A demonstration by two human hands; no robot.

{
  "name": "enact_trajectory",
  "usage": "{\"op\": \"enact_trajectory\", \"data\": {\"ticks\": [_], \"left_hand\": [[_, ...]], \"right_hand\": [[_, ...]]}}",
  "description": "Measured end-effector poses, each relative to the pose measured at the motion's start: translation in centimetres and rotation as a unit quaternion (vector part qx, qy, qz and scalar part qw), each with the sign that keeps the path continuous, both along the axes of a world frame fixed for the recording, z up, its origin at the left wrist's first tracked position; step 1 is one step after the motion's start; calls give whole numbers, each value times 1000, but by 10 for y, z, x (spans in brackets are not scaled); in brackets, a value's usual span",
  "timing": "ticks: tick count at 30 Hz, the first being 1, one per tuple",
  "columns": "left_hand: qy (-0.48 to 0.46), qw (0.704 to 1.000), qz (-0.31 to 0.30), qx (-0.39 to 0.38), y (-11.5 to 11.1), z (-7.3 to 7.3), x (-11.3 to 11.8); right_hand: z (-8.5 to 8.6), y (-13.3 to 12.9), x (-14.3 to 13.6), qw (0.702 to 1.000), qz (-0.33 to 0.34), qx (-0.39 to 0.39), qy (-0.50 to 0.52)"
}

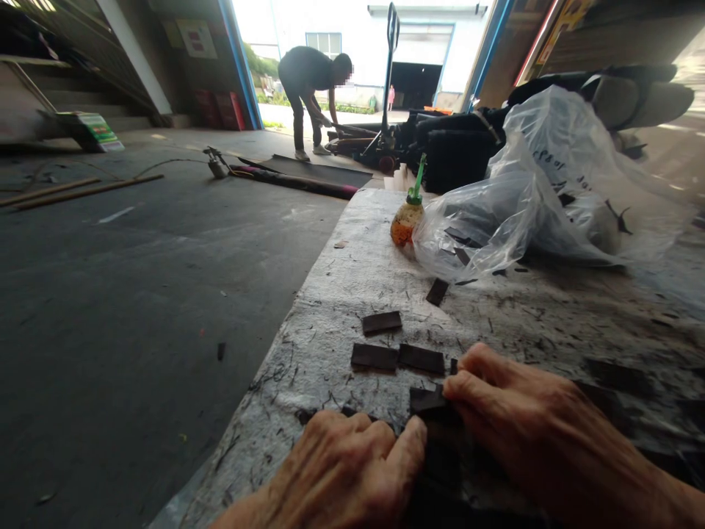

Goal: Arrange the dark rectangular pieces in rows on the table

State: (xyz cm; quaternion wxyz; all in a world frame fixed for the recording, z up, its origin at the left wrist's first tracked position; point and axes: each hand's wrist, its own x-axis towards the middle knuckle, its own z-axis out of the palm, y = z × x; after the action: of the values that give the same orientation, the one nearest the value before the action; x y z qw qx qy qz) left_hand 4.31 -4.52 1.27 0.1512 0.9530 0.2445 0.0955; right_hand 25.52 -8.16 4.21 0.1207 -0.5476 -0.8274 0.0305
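Dark strip [428, 400] lay at the near edge of the tabletop [341, 294], pinched between both hands: the left hand [352, 463] closed its grip on the near end, the right hand [512, 419] on the far end. Three more dark pieces [397, 358] lay just beyond; farther off stood a small bottle [406, 220] beside a plastic bag [529, 198].

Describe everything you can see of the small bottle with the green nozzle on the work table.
The small bottle stands upright on the grey, scuffed table, near its far end. Its rounded body looks like clear plastic, stained orange and yellow. A green cap carries a long green nozzle leaning slightly right. A clear plastic bag lies just beside it on the right; whether they touch is unclear. No hand is near it.
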Motion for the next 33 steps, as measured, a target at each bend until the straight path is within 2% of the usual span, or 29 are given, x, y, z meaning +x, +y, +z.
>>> {"op": "enact_trajectory", "data": {"ticks": [6,9,12,15,18,22,25,30,33], "left_hand": [[48,997,-15,-50,4,7,3],[59,995,-18,-74,5,5,3],[65,994,-39,-82,5,2,4],[76,994,-40,-68,3,2,4],[79,995,-25,-58,1,5,3],[88,993,-18,-71,1,10,3],[98,990,-22,-97,3,11,5],[91,992,-8,-89,2,7,6],[65,995,2,-77,-1,5,4]], "right_hand": [[4,4,-4,999,29,13,15],[3,7,-7,994,1,-19,107],[7,9,-10,977,-61,-72,193],[12,11,-13,961,-128,-131,208],[10,12,-14,947,-163,-152,231],[6,12,-15,912,-205,-194,297],[7,13,-14,896,-221,-228,311],[16,17,-16,894,-213,-273,285],[27,19,-21,859,-237,-294,345]]}}
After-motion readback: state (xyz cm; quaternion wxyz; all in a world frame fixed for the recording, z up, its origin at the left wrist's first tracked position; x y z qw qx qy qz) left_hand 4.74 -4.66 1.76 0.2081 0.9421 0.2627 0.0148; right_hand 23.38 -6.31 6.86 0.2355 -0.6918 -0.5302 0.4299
